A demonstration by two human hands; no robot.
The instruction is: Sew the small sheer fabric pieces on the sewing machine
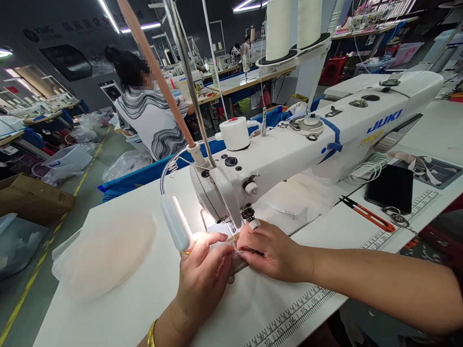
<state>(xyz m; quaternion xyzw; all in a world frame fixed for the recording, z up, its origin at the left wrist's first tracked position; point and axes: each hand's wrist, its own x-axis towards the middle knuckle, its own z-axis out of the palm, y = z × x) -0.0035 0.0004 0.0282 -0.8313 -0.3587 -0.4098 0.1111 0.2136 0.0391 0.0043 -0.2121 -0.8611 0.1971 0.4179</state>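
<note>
My left hand (202, 273) and my right hand (269, 248) meet on a small pale fabric piece (232, 243) just below the needle area of a white JUKI sewing machine (293, 145). Both hands pinch and press the piece flat on the white table (143, 302). My right index finger wears a white taped tip close to the presser foot. A gold ring and bracelet show on my left hand. The fabric is mostly hidden under my fingers. A small lamp (175, 222) lights the spot from the left.
A stack of pale foam cups (103, 255) lies left on the table. Orange thread snips (369, 213), a black phone (390, 188) and keys lie right. Two thread cones (293, 24) stand behind. A person in a striped top (150, 115) sits beyond.
</note>
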